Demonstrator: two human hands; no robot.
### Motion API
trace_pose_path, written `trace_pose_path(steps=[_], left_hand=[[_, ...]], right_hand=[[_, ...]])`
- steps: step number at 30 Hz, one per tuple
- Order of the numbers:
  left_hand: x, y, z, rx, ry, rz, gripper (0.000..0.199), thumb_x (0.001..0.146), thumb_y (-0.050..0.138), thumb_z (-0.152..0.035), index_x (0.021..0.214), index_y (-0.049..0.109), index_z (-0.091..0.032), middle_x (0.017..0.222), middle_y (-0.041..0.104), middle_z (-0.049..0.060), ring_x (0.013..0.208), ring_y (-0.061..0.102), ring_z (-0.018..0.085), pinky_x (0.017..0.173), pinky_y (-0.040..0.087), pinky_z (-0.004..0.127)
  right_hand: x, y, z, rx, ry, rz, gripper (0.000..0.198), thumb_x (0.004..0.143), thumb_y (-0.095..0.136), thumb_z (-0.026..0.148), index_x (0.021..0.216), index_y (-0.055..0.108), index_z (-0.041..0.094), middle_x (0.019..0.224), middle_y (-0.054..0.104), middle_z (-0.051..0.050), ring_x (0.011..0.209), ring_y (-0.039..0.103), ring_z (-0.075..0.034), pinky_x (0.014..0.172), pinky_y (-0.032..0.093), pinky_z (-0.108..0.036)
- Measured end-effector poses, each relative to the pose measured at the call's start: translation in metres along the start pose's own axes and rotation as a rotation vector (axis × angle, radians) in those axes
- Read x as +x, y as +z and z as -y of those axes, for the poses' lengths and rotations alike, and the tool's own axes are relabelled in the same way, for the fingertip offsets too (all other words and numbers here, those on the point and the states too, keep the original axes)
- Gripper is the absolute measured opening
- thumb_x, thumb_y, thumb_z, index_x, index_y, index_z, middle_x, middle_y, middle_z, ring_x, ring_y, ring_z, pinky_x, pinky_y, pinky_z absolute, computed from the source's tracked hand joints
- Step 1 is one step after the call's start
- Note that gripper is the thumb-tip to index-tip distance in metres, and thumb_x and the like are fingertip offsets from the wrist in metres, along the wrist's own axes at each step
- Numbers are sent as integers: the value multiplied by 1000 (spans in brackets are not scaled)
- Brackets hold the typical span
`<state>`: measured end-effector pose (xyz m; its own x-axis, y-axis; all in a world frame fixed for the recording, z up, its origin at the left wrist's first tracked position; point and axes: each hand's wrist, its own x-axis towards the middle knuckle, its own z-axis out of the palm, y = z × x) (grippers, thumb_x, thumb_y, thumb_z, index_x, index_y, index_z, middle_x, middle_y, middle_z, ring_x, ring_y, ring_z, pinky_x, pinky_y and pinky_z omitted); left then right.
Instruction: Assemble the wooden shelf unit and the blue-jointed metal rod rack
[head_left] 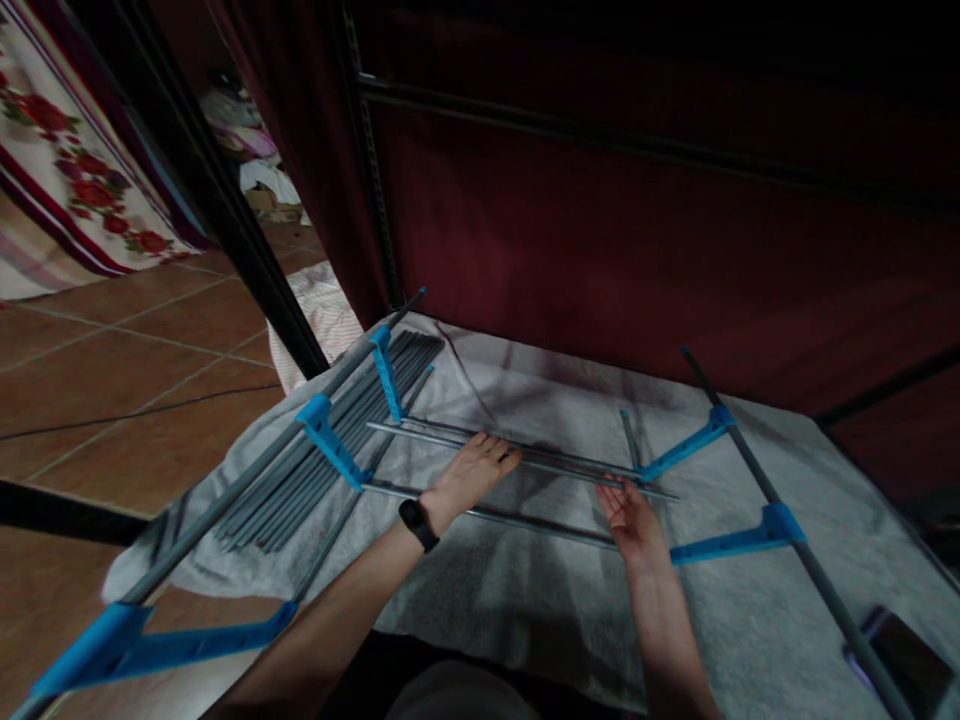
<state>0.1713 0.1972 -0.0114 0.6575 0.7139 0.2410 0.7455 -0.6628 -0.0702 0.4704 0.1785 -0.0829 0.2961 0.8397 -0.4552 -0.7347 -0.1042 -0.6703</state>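
Observation:
A loose grey metal tube (427, 437) lies across the middle of a rack frame of grey tubes and blue plastic brackets. My left hand (474, 475), with a dark band at the wrist, bends its fingers over this tube from above. Palm up, my right hand (628, 515) has its fingers curled around the tube near its right end. On the left, blue brackets (331, 440) sit on a long slanting tube (225, 510); on the right, more blue brackets (739, 540) join another long tube (817, 580). A front crossbar (525, 522) runs below my hands.
Several grey tubes (337, 430) lie bundled at the left on a grey blanket (480, 590). A phone-like dark object (904, 660) rests at the lower right. Dark metal posts (217, 210) and a dark red curtain (600, 240) stand around. Tiled floor (150, 350) shows at left.

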Motion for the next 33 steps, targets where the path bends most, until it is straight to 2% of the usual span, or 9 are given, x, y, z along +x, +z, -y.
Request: trace_pose_path(steps=[11, 18, 22, 25, 28, 31, 33], left_hand=[[14, 2, 15, 55, 52, -43, 27, 93, 49, -9, 116, 57, -18, 101, 64, 7, 93, 59, 20, 86, 40, 37], [20, 0, 15, 21, 51, -29, 25, 92, 46, -6, 111, 57, -18, 102, 63, 7, 94, 60, 21, 88, 41, 38], [21, 2, 18, 33, 50, -26, 30, 90, 45, -4, 113, 57, -19, 103, 63, 6, 95, 60, 20, 89, 44, 37], [21, 6, 24, 26, 37, -57, 42, 89, 43, -1, 125, 54, -21, 107, 64, 6, 97, 61, 20, 91, 45, 37], [22, 10, 32, -25, 11, -106, 40, 94, 44, -10, 132, 53, -20, 101, 65, 8, 92, 62, 22, 86, 46, 39], [25, 12, 40, -21, -7, -121, 36, 98, 43, -25, 131, 57, -19, 96, 66, 10, 86, 63, 24, 80, 46, 39], [27, 12, 44, -11, -20, -118, 35, 99, 40, -26, 127, 60, -18, 96, 67, 11, 86, 63, 25, 79, 46, 39]], right_hand=[[18, 6, 10, -12, -12, -20, 10, 84, 59, 10, 80, 65, 17, 78, 75, -4, 77, 74, -14, 79, 63, -29], [16, 11, 17, -10, -20, 1, 7, 81, 63, 10, 79, 65, 17, 80, 75, -5, 78, 73, -15, 81, 63, -30], [16, 20, 26, 14, -26, 0, 10, 82, 60, 9, 79, 65, 18, 79, 75, -4, 77, 73, -14, 80, 63, -30], [17, 28, 33, 32, -39, 15, 12, 84, 57, 11, 79, 64, 19, 79, 74, -3, 75, 72, -14, 80, 62, -31], [19, 35, 38, 24, -59, 32, 10, 84, 58, 14, 78, 63, 20, 78, 74, -3, 75, 72, -14, 78, 62, -30], [20, 44, 41, 31, -94, 54, 7, 82, 61, 15, 78, 63, 20, 79, 73, -2, 76, 72, -14, 78, 62, -29], [21, 50, 43, 46, -109, 71, 6, 81, 62, 15, 78, 63, 20, 79, 73, -2, 77, 72, -14, 79, 61, -30]])
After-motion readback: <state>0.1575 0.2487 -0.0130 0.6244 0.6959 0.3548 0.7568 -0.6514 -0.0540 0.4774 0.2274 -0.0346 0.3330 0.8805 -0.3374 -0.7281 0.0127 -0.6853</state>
